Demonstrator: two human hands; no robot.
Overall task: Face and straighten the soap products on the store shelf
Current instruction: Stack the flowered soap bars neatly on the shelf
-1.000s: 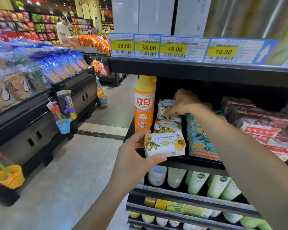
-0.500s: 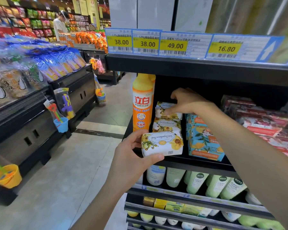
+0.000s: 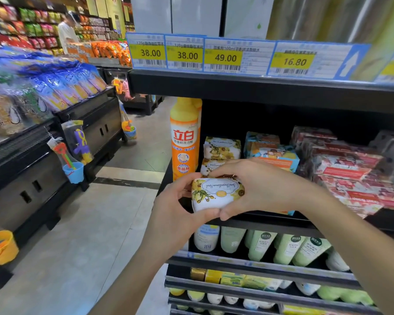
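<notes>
A white soap pack with yellow flowers is held in front of the black shelf's edge. My left hand grips its left side and underside. My right hand curls over its top and right end, thumb underneath. Behind them, two more of the same flowered soap packs are stacked on the shelf. To their right stand blue-and-orange soap boxes and red wrapped soap packs.
A tall orange detergent bottle stands at the shelf's left end. Price tags line the shelf above. Pale green tubes fill the shelf below. The aisle floor lies left, with a snack display and hanging toy buckets.
My right hand left the stacked soap packs at the back and came down onto the pack held by my left hand. The view moved closer to the shelf.
</notes>
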